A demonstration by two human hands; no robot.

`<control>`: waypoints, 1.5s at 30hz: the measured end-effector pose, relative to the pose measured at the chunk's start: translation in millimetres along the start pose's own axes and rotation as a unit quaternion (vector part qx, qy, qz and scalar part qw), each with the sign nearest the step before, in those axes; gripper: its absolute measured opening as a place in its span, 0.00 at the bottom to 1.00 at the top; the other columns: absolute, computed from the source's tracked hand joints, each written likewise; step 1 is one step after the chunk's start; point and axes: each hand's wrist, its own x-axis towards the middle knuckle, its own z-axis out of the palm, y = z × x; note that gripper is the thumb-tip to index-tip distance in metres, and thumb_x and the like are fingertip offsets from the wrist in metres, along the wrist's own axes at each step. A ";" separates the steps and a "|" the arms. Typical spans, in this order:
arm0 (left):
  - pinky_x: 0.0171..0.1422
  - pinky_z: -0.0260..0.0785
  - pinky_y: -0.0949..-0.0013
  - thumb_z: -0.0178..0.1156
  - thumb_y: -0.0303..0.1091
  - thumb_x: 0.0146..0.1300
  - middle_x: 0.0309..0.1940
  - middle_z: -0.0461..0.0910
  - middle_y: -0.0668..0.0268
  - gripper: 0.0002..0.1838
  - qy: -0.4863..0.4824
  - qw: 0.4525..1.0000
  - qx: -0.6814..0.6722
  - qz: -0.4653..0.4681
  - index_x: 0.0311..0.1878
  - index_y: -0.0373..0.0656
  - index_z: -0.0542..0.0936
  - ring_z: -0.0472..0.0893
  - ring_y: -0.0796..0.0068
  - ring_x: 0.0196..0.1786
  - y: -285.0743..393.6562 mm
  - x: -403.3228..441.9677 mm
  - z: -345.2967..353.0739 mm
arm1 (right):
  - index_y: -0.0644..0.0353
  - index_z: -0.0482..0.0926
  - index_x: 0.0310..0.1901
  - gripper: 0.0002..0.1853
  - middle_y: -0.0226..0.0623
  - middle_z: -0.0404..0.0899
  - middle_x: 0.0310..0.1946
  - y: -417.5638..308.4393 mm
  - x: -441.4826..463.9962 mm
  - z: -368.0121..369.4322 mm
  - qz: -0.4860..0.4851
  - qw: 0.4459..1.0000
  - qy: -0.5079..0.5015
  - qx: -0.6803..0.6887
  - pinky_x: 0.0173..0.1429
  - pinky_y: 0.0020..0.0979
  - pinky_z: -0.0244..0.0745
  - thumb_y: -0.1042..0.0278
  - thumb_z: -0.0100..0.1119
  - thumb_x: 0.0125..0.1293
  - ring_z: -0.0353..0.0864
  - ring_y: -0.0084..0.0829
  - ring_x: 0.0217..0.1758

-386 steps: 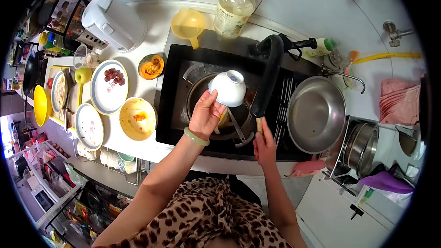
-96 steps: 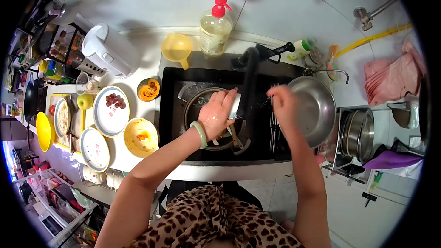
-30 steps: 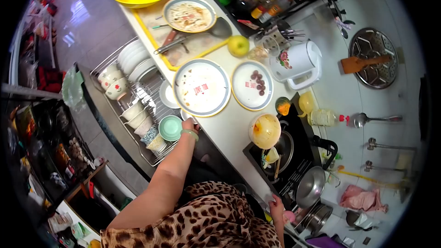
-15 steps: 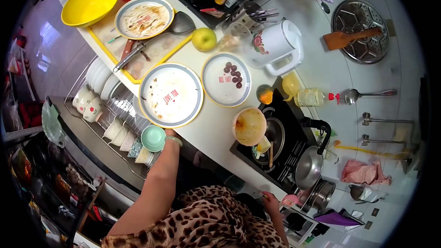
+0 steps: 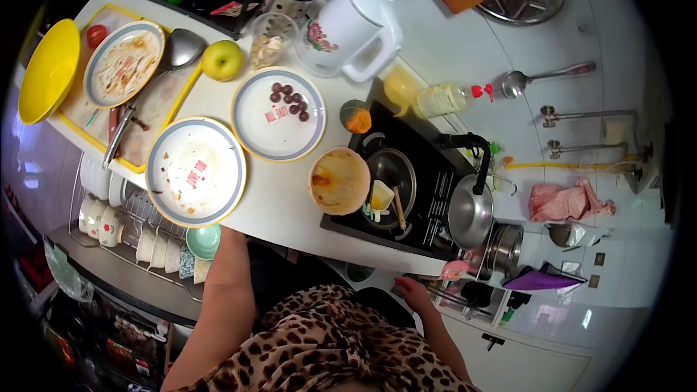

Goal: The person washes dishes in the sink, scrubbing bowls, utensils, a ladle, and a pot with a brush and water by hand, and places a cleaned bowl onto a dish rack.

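Yellow bowl (image 5: 51,72) tilted at far left of frame, upper part. Beside it, yellow-edged board (image 5: 165,100) carrying a smeared plate (image 5: 94,76), a tomato piece (image 5: 96,35) and a metal spatula (image 5: 185,49). Below, left side: dish rack (image 5: 155,208) with flowered bowls (image 5: 109,226) and a row of cups (image 5: 151,247); green bowl (image 5: 203,242) at the rack's right end, opening up, against the counter (image 5: 290,221) edge. Dirty plate (image 5: 170,167) on counter above it. Left arm (image 5: 231,283) comes up from the bottom, just right of the green bowl; left hand hidden past the counter edge, can't tell how open or what it holds. Grape plate (image 5: 254,120) near upper middle, then a stained bowl (image 5: 339,181) by the black sink (image 5: 428,163). Pot (image 5: 401,163) sits in the sink with a wooden-handled utensil (image 5: 399,207). Right hand (image 5: 412,292) lower middle, off the counter, fingers loosely curled; can't tell if anything's in it. Steel pan (image 5: 470,210) right of middle, pink cloth (image 5: 566,201) farther right.
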 end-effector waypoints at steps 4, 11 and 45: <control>0.46 0.74 0.60 0.52 0.41 0.67 0.43 0.80 0.56 0.17 0.007 1.000 0.027 -0.012 0.53 0.40 0.73 0.80 0.63 0.43 2.6 -2.1 -3.2 | 0.59 0.77 0.53 0.16 0.41 0.82 0.46 -6.0 3.3 -1.7 0.026 0.999 0.018 0.008 0.54 0.33 0.75 0.68 0.57 0.63 0.81 0.38 0.51; 0.42 0.74 0.62 0.51 0.40 0.67 0.40 0.80 0.56 0.16 0.011 0.998 0.062 -0.025 0.51 0.40 0.74 0.80 0.64 0.40 2.5 -5.5 -9.9 | 0.60 0.77 0.52 0.15 0.41 0.82 0.45 -18.5 7.0 -9.2 0.016 0.997 0.048 0.059 0.53 0.33 0.75 0.70 0.56 0.64 0.82 0.38 0.50; 0.54 0.70 0.58 0.61 0.37 0.59 0.47 0.78 0.52 0.23 -0.262 0.249 0.878 0.313 0.55 0.38 0.72 0.78 0.54 0.50 -303.5 -241.1 191.7 | 0.54 0.63 0.64 0.31 0.47 0.75 0.50 54.8 220.6 -45.1 -0.046 0.994 0.082 -0.062 0.51 0.44 0.76 0.56 0.59 0.61 0.80 0.47 0.49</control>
